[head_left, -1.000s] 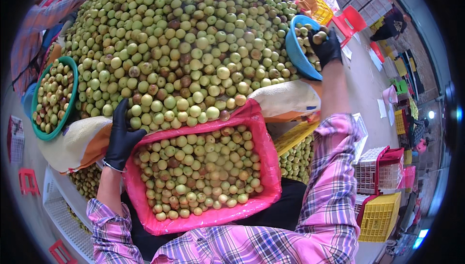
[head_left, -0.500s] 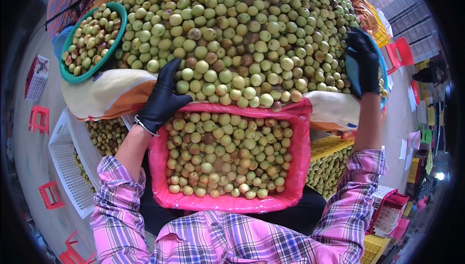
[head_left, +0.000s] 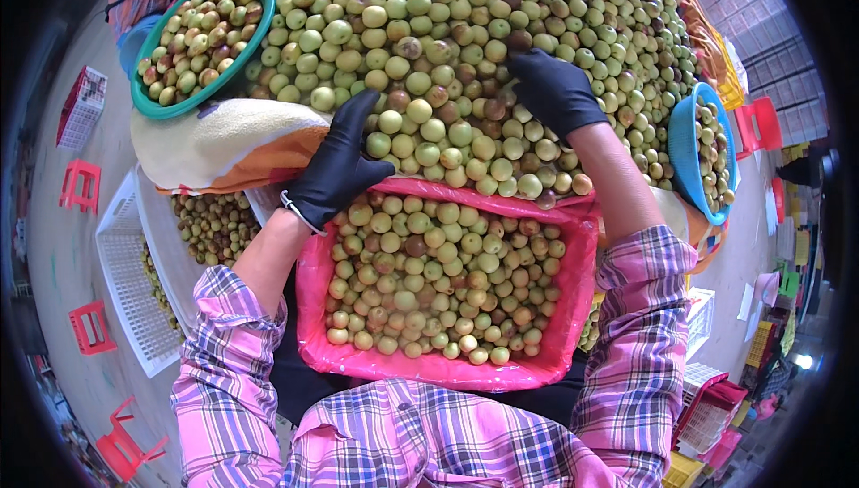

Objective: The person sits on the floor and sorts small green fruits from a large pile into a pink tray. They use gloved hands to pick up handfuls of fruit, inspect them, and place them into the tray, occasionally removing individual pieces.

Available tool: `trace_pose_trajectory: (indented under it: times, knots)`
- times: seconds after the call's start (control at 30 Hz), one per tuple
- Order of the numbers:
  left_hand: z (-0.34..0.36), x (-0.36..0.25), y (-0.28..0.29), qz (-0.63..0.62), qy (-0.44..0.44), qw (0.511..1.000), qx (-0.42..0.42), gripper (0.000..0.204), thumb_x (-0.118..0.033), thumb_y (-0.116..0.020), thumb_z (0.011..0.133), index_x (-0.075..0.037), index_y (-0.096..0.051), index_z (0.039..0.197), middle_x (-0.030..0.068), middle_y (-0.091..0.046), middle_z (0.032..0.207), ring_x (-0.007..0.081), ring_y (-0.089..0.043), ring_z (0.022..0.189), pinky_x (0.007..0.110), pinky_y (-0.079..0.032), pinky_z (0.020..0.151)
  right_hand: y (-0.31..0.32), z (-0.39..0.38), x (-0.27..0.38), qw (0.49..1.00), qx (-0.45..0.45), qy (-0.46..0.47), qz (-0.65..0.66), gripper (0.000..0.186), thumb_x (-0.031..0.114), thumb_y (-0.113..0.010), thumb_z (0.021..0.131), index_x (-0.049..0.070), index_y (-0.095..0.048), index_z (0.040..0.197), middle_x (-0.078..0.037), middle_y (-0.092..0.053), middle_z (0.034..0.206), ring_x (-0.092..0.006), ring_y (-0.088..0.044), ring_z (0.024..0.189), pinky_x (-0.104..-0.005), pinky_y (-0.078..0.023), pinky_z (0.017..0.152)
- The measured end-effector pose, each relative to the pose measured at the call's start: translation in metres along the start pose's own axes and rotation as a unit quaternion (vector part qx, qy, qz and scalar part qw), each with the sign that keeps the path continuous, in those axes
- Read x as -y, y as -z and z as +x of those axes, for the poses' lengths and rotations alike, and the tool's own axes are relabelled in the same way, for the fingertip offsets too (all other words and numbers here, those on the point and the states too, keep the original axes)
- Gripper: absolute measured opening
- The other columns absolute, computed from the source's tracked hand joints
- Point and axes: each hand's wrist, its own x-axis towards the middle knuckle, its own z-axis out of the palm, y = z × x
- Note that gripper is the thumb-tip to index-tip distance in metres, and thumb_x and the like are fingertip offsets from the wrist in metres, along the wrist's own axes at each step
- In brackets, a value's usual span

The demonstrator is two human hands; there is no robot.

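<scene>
A large heap of round green fruit (head_left: 456, 59), some with brown patches, spreads before me. My left hand (head_left: 342, 159), in a black glove, rests at its near edge, thumb apart from the fingers and nothing held. My right hand (head_left: 557, 90), also black-gloved, reaches over the middle of the heap. Its fingers stretch left beside a dark brown fruit (head_left: 519, 41); their undersides are hidden. Between my forearms stands a pink-lined tub (head_left: 447, 373) holding many of the same fruit (head_left: 447, 282).
A green basket (head_left: 259, 41) of browner fruit sits at the heap's left. On the right stands a blue basket (head_left: 684, 166) with some fruit. Patterned cloth (head_left: 233, 144) edges the heap. White crates (head_left: 134, 264) and red stools (head_left: 91, 327) stand on the floor.
My right hand has moved left from the blue basket to the middle of the heap. The view has shifted slightly; my left hand stays at the heap's near edge.
</scene>
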Motion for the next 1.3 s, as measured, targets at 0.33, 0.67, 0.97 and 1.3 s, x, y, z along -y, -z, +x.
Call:
trace_pose_trajectory:
  times: [0.33,0.67,0.97,1.3]
  knots:
    - [0.001,-0.004,0.000,0.006,0.014,1.000,0.000,0.092,-0.004,-0.074,0.068,-0.007,-0.028,0.148,0.0149,-0.036,0.144,0.0276,-0.041,0.131,0.037,-0.043,0.103,0.015,-0.031,-0.010,0.958,0.136,-0.075,0.241,0.026,0.018,-0.066,0.082,0.012,-0.064,0.107,-0.007,-0.067,0.084,-0.0220,-0.068,0.073,-0.0353,-0.053,0.061]
    - [0.001,0.001,-0.001,0.016,-0.002,1.000,-0.008,0.094,-0.005,-0.075,0.065,-0.006,-0.029,0.147,0.0155,-0.037,0.144,0.0282,-0.040,0.132,0.037,-0.037,0.108,0.011,-0.011,-0.037,0.833,-0.036,-0.200,0.515,0.023,0.023,-0.068,0.087,0.007,-0.068,0.103,-0.004,-0.068,0.086,-0.0132,-0.067,0.078,-0.0271,-0.051,0.061]
    - [0.000,0.002,0.000,0.008,-0.005,1.000,-0.007,0.095,-0.006,-0.076,0.065,-0.006,-0.028,0.148,0.0158,-0.036,0.145,0.0292,-0.037,0.135,0.037,-0.035,0.110,-0.018,0.019,0.036,0.986,-0.021,-0.079,0.147,0.048,0.026,-0.070,0.079,0.021,-0.053,0.123,-0.016,-0.069,0.093,-0.0380,-0.066,0.090,-0.0464,-0.052,0.075]
    - [0.002,-0.002,0.000,0.037,-0.027,0.999,-0.008,0.095,-0.005,-0.076,0.065,-0.006,-0.028,0.147,0.0167,-0.035,0.145,0.0308,-0.036,0.136,0.038,-0.032,0.112,-0.034,-0.002,0.049,0.891,-0.061,-0.076,0.444,0.040,0.026,-0.066,0.084,0.012,-0.059,0.121,-0.012,-0.070,0.091,-0.0277,-0.068,0.079,-0.0377,-0.053,0.070]
